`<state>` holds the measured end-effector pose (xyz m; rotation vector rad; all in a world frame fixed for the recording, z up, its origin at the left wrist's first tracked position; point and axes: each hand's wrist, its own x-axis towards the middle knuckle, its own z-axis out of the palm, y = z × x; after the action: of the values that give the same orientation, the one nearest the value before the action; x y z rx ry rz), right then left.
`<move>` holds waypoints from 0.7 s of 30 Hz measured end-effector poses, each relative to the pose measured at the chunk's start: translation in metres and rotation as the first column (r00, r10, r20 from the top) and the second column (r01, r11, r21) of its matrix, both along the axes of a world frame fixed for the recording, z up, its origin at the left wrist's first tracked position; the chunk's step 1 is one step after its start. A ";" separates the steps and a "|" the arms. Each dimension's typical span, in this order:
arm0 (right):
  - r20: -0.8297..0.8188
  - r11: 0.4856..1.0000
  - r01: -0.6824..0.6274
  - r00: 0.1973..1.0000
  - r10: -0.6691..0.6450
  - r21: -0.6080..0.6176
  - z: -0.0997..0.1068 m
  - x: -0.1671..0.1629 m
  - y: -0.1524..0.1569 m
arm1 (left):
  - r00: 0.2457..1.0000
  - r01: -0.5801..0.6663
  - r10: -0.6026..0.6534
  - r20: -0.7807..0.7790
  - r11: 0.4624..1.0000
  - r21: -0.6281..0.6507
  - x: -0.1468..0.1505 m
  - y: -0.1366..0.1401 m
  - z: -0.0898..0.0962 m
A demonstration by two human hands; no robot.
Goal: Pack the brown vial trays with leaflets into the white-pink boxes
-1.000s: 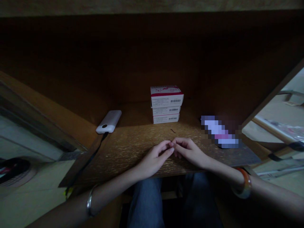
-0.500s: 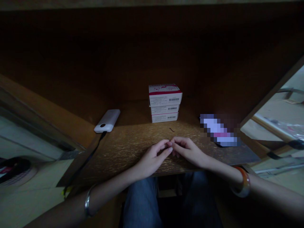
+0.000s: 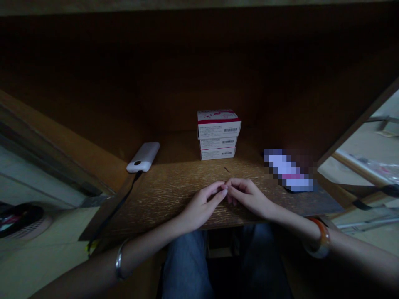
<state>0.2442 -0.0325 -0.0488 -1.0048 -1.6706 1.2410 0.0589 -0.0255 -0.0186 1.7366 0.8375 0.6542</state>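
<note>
My left hand [image 3: 201, 209] and my right hand [image 3: 249, 197] meet over the front of a worn wooden surface [image 3: 168, 187]. Their fingertips are drawn together and touch each other, with thumbs and forefingers closed in a pinch. No object shows between them. Just beyond the hands lies a short, thin dark strand [image 3: 227, 170]. Behind it stands a stack of three white-and-pink printed boxes [image 3: 219, 129], barcodes facing me; the top one sits slightly forward. Neither hand touches the boxes.
A white power bank [image 3: 144, 157] with a black cord [image 3: 123, 201] lies at left. At right is a phone-like flat object [image 3: 288, 170], its face pixelated. Dark wooden side walls and an overhead board enclose the surface. A basket [image 3: 25, 222] stands on the floor at left.
The whole view has shifted slightly, so the things appear a little further right. The hands keep the same pose, and the boxes have not moved on the surface.
</note>
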 end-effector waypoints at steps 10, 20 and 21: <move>-0.010 1.000 -0.002 1.000 0.002 -0.014 0.004 -0.002 -0.002 | 1.000 -0.022 0.022 -0.020 1.000 0.005 0.001 -0.001 0.004; -0.017 1.000 -0.029 0.999 0.029 -0.006 0.005 -0.001 -0.002 | 0.998 -0.056 0.057 -0.019 0.997 0.052 0.001 -0.001 0.003; -0.025 0.999 -0.035 0.999 0.035 -0.007 0.004 -0.001 -0.002 | 0.997 -0.068 0.069 -0.023 0.996 0.051 0.000 -0.001 0.003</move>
<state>0.2433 -0.0347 -0.0444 -0.9649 -1.6715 1.2787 0.0592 -0.0267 -0.0155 1.7708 0.9080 0.7060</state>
